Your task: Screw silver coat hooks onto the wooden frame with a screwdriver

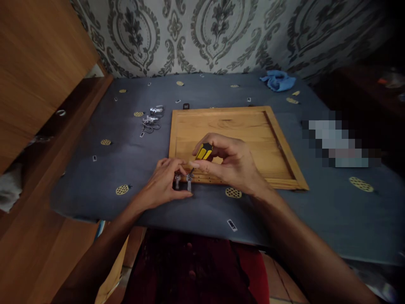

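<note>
A wooden cabinet door panel (240, 135) lies flat on a blue-grey cloth with pineapple prints. My right hand (230, 162) is closed around a black and yellow screwdriver (204, 152), its tip angled down to the panel's near left corner. My left hand (164, 181) pinches a small metal hinge (183, 181) against that corner, fingers curled on it.
More metal hinges (152, 118) lie on the cloth (126, 169) left of the panel. A blue rag (278, 80) sits at the far edge by the patterned wall. A wooden cabinet (34, 63) stands at left. A pixelated patch covers something at right.
</note>
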A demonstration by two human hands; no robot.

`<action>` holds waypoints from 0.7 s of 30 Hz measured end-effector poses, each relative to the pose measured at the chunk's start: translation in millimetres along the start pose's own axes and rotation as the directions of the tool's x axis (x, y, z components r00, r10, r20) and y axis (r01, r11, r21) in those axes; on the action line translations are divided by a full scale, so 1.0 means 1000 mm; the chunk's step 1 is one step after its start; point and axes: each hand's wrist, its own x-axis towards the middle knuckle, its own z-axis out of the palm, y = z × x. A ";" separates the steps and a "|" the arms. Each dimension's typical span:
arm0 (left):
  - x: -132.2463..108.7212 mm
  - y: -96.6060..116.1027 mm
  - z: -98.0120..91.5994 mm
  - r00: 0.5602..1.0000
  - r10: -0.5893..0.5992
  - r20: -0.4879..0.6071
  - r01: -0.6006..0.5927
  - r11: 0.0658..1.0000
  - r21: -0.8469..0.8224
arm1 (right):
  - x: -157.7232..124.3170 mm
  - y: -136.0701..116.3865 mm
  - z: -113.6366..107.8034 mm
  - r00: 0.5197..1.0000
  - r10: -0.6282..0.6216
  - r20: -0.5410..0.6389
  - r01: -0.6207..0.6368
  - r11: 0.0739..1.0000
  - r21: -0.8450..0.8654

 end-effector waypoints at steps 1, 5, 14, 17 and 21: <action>0.000 0.000 0.000 1.000 -0.001 -0.002 0.001 1.000 -0.001 | -0.001 -0.001 0.000 0.999 0.031 0.006 -0.031 0.999 0.035; 0.000 0.000 0.001 1.000 -0.003 -0.004 0.003 1.000 -0.005 | -0.001 -0.008 -0.001 0.996 0.068 0.052 -0.073 0.990 0.117; 0.000 0.000 0.000 1.000 -0.005 -0.003 0.005 1.000 -0.011 | -0.002 -0.002 0.005 0.991 -0.104 -0.081 0.098 0.992 -0.079; 0.000 0.000 0.001 1.000 -0.021 -0.011 0.021 1.000 0.004 | -0.005 -0.001 0.011 0.961 -0.163 -0.224 0.124 0.976 -0.177; 0.000 -0.001 0.001 1.000 -0.002 0.004 0.002 1.000 -0.007 | -0.007 -0.003 0.013 0.920 -0.202 -0.336 0.128 0.965 -0.228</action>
